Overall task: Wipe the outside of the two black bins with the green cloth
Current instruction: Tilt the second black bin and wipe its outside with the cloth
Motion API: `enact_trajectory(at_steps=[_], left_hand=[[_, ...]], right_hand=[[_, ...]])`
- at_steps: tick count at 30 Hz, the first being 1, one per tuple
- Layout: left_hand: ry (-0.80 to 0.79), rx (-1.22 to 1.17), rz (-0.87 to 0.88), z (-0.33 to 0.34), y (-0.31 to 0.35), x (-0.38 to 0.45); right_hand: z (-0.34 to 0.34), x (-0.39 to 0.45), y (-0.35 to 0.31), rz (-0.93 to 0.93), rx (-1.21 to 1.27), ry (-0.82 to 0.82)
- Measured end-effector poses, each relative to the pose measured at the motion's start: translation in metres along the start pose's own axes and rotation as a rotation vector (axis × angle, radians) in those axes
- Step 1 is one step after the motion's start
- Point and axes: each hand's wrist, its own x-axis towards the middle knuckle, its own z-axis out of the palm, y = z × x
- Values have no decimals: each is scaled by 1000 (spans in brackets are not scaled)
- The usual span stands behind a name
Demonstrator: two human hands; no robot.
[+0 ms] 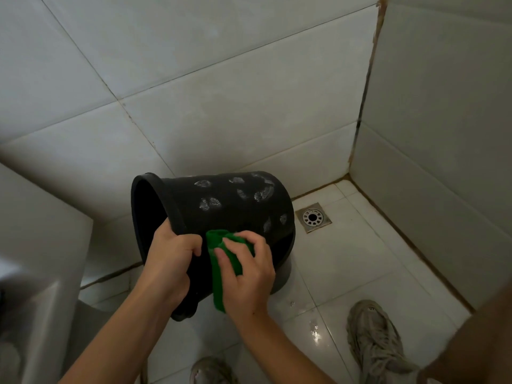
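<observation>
1. White tiled walls (249, 92) meet in a corner above a pale tiled floor (360, 259), with a square metal floor drain (313, 217) near that corner.
2. Your left hand (170, 254) grips the rim of a black bin (227, 206), holding it tipped on its side with the opening facing left.
3. Whitish smudges (210, 203) dot the bin's upper outside.
4. Your right hand (248, 273) holds a folded green cloth (221, 253), fingers curled over it, pressing it against the bin's side.
5. A second black bin (282, 270) stands just behind, mostly hidden.
6. Your grey sneakers (374, 339) stand on the wet floor below.
</observation>
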Motion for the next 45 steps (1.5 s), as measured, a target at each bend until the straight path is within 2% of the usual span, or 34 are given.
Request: enact_trajectory(at_steps=[4, 15, 18, 20, 22, 26, 31, 33, 35, 39, 43, 45], left_hand=[[-8, -10, -11, -5, 3, -1], [-13, 28, -37, -12, 6, 6], [-9, 21, -37, -11, 8, 8], [-15, 23, -40, -12, 8, 8], [-29, 20, -48, -12, 7, 6], [-36, 8, -36, -12, 6, 5], [-38, 21, -40, -16, 8, 8], [-36, 25, -46, -19, 7, 9], [-39, 32, -43, -21, 6, 8], [-41, 49, -49, -20, 1, 8], [-41, 68, -57, -18, 3, 10], [-32, 69, -58, -17, 5, 11]], right_hand=[[0, 9, 11, -19, -5, 53], [-8, 49, 52, 340, -59, 87], [-6, 36, 42, 257, -40, 81], [-8, 30, 40, 133, -33, 18], [-15, 39, 49, 106, -42, -25], [-19, 58, 61, 362, -68, 75], [-13, 19, 41, 58, -25, -6], [-14, 21, 47, 9, -22, -24], [-17, 32, 57, 81, -53, 5], [-24, 61, 84, 404, -78, 82], [-23, 60, 83, 434, -113, 106], [-21, 44, 71, 341, -101, 87]])
